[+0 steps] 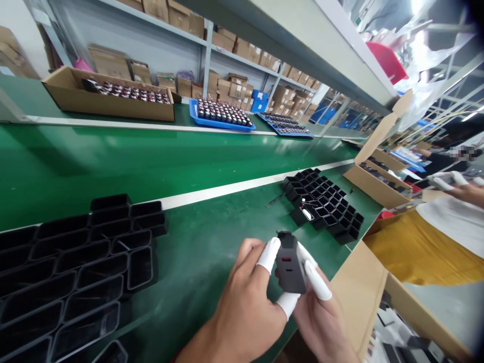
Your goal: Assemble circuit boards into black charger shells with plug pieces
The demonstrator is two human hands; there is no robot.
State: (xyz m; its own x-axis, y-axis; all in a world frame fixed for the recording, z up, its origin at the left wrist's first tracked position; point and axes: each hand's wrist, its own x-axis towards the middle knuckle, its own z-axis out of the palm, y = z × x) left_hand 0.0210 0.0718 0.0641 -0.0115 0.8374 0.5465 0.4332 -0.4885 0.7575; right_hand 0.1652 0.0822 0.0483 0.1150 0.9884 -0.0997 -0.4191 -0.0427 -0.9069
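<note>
A black plastic housing [290, 269] with two small slots in its face, one showing red, is held between both my hands above the green bench. My left hand [245, 302] grips it from the left, with white finger cots on its fingertips. From the right, my right hand [321, 312] presses its cotted fingers along the side. Part of the right hand's grip is hidden behind the housing. Ahead of my hands stands a group of open black cases [321, 199], and one at the near edge has a white part [306, 214] in it.
More open black cases [86, 262] cover the bench at left. Along the back stand a cardboard box [113, 108] and blue trays [223, 123] of small parts. An open carton [423, 322] sits at lower right. A co-worker's hand [461, 186] is at far right.
</note>
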